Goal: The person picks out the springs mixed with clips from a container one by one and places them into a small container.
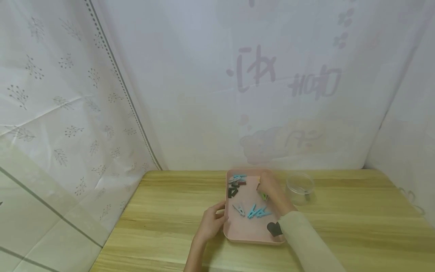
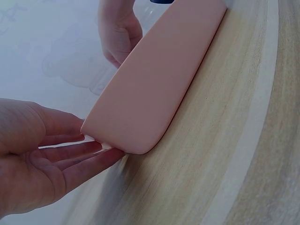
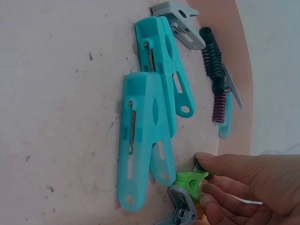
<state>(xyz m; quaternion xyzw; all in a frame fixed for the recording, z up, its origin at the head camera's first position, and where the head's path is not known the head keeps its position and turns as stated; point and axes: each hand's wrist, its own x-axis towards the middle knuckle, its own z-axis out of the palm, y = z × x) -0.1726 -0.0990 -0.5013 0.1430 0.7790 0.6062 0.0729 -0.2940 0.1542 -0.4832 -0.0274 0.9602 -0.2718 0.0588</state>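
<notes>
A shallow pink tray (image 1: 244, 236) stands on the wooden table. My left hand (image 1: 210, 223) holds its left side, thumb at the rim and fingers low on the wall (image 2: 145, 89). Inside the tray, my right hand (image 3: 248, 187) pinches a small dark spring (image 3: 202, 171) between thumb and fingers, largely hidden by them. Right beside those fingertips are a green clothespin (image 3: 187, 180) and a grey clothespin (image 3: 183, 206). Blue clothespins (image 3: 138, 140) lie overlapping nearby, with another grey clothespin (image 3: 180, 23) beyond. Dark green springs (image 3: 212, 58) and a dark red spring (image 3: 219, 108) lie along the tray wall.
To the right of the tray stands a clear round container (image 1: 300, 185). A dark heart shape (image 1: 273, 229) shows at the tray's near right corner, partly behind the right sleeve (image 1: 302, 234). Printed white sheeting (image 1: 204, 113) rises behind the wooden table (image 1: 163, 211).
</notes>
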